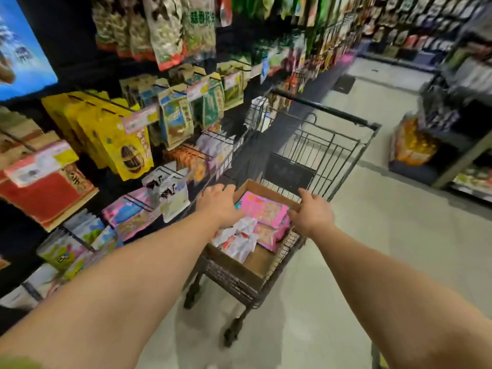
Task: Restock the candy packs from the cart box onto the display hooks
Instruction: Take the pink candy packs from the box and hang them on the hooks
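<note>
An open cardboard box [257, 263] sits in the near end of a black wire cart [316, 145]. Inside it lie pink candy packs [262, 209] and white-and-red packs [239, 242]. My left hand [219, 206] lies over the box's left rim, with fairly straight fingers reaching down toward the pink packs. At the far right corner of the box, my right hand [314, 211] grips the rim, thumb inside by the pink packs. Similar pink packs [127, 213] hang on the low display hooks to the left of the cart.
The hook wall on the left carries yellow bags [117, 139], blue and green bags [175, 121] and red-brown packs [45, 193]. The cart stands tight against this wall. Grey floor [372, 209] opens to the right, with another shelf unit [452, 145] across the aisle.
</note>
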Demonstrator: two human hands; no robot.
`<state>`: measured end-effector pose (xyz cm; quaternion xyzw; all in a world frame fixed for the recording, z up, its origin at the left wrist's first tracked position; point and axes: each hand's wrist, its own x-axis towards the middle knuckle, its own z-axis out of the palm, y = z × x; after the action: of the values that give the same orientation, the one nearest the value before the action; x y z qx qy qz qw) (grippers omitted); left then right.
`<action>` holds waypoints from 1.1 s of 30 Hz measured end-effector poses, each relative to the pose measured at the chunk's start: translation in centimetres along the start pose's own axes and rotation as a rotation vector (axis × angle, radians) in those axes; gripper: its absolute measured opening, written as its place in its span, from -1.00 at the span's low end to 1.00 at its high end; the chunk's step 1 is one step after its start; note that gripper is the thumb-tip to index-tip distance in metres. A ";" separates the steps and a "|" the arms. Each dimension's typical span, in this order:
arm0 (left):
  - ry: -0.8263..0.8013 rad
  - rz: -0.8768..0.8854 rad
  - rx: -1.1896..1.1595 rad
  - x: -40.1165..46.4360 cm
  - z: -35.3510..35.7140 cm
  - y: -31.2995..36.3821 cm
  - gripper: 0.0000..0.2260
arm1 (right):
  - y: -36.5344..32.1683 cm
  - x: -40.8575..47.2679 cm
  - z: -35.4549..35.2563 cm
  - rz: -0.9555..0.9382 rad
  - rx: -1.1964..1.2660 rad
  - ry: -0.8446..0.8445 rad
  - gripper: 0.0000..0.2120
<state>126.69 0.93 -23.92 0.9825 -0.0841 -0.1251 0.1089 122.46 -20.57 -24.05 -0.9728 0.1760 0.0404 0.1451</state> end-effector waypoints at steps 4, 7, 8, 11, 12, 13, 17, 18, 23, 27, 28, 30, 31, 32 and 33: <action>-0.043 -0.042 -0.032 5.3 0.6 -1.4 -0.25 | 0.0 5.8 1.6 0.034 -0.034 -0.089 -0.39; -0.056 -0.100 -0.071 8.4 1.7 -2.8 -0.23 | -0.3 10.5 3.2 0.002 -0.063 -0.158 -0.43; -0.057 -0.123 -0.082 9.4 2.2 -3.4 -0.24 | -0.5 12.1 3.8 -0.017 -0.071 -0.181 -0.43; -0.079 -0.226 -0.139 12.2 4.4 -4.7 -0.26 | -0.7 17.5 6.4 -0.081 -0.104 -0.264 -0.45; -0.089 -0.265 -0.166 13.1 5.3 -4.9 -0.25 | -0.6 19.3 7.5 -0.112 -0.124 -0.294 -0.46; -0.101 -0.307 -0.192 14.0 6.2 -5.0 -0.25 | -0.5 21.2 8.6 -0.152 -0.150 -0.324 -0.47; -0.127 -0.550 -0.307 17.1 10.3 -3.4 -0.31 | 0.6 29.1 12.2 -0.290 -0.263 -0.471 -0.38; -0.138 -0.599 -0.332 17.9 11.5 -2.7 -0.35 | 1.1 31.0 12.9 -0.309 -0.273 -0.509 -0.37; -0.249 -0.738 -0.392 21.7 16.4 1.8 -0.51 | 4.2 38.0 16.2 -0.334 -0.235 -0.630 -0.42; -0.294 -0.783 -0.439 24.8 20.0 4.1 -0.42 | 6.3 40.9 19.6 -0.332 -0.220 -0.706 -0.37; -0.304 -0.797 -0.461 25.5 20.9 4.6 -0.40 | 6.7 41.4 20.6 -0.331 -0.204 -0.719 -0.35; -0.322 -0.816 -0.494 26.9 22.7 5.0 -0.39 | 7.4 42.6 22.7 -0.321 -0.189 -0.756 -0.34; -0.328 -0.822 -0.495 27.3 23.2 5.1 -0.39 | 7.6 43.0 23.6 -0.317 -0.191 -0.772 -0.34; -0.329 -0.823 -0.480 27.7 23.4 5.1 -0.39 | 7.7 43.4 24.3 -0.314 -0.199 -0.789 -0.34; -0.329 -0.830 -0.468 28.1 24.1 5.0 -0.39 | 7.9 43.8 25.3 -0.313 -0.217 -0.804 -0.33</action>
<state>146.50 -13.97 -51.87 0.8497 0.3279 -0.3264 0.2528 159.94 -34.61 -55.98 -0.9044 -0.0489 0.4111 0.1034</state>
